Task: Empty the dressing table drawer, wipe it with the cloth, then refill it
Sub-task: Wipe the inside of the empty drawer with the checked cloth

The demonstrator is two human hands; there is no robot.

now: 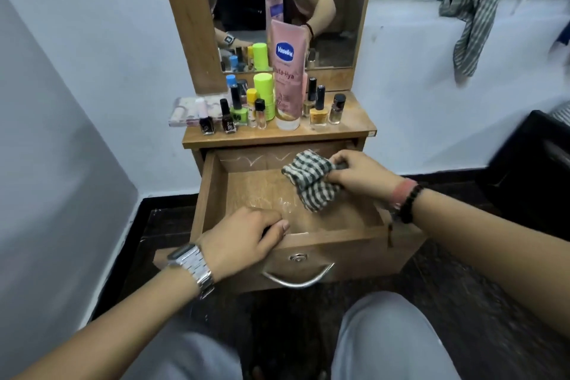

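Observation:
The wooden drawer (212, 191) of the dressing table is pulled out, and nothing lies on its bare bottom. My right hand (361, 174) holds a bunched green-and-white checked cloth (311, 180) over the drawer's back right part. My left hand (243, 241) grips the drawer's front edge at the left, fingers curled over the rim. On the tabletop (348, 129) above stand a pink Vaseline tube (288, 77), several nail polish bottles (319, 109), a neon green bottle (264, 92) and a flat make-up palette (188, 111).
A mirror (333, 9) rises behind the tabletop. A metal handle (297, 279) hangs on the drawer front. A second checked cloth (476, 12) hangs on the window ledge at right. A dark piece of furniture (536, 163) stands at far right. My knees are below the drawer.

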